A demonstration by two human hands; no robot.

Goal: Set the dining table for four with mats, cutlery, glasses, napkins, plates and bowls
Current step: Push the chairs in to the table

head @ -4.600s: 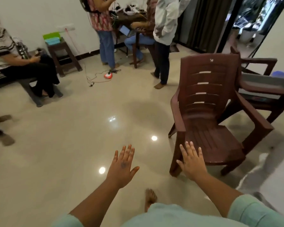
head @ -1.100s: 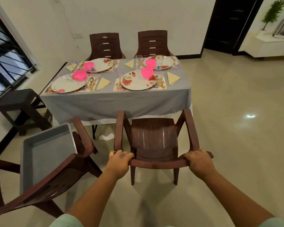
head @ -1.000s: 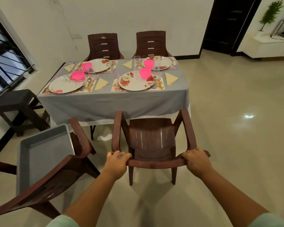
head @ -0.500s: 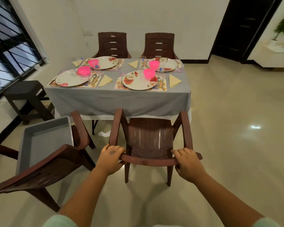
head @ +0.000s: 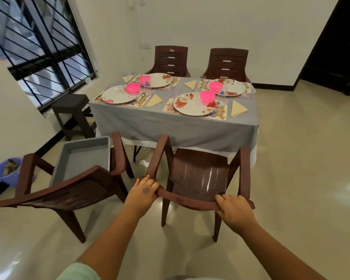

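My left hand (head: 142, 194) grips the left end of the top rail of a dark brown slatted plastic armchair (head: 198, 174), fingers curled over the edge. My right hand (head: 233, 211) grips the right end of the same rail. The chair faces the rectangular dining table under a grey cloth (head: 170, 126) and stands just short of it.

Table contents, by count:
- 4 floral place mats, the near right one (head: 222, 115) showing most.
- 4 white round plates with red flower prints, e.g. (head: 192, 107).
- 4 bright pink plastic bowls, e.g. (head: 207, 96), one on each plate.
- 4 folded pale yellow napkins, e.g. (head: 237, 109).
- Clear glasses, e.g. (head: 202, 82); the count cannot be confirmed.
- Cutlery lies on the mats beside the plates; it is too small to count.

Two matching brown chairs (head: 171, 59) stand at the far side. A fourth brown chair (head: 69, 190) to my left carries a grey rectangular plastic bin (head: 79, 160). A dark stool (head: 72, 113) stands by the window, and a purple basket (head: 6, 171) sits on the floor.
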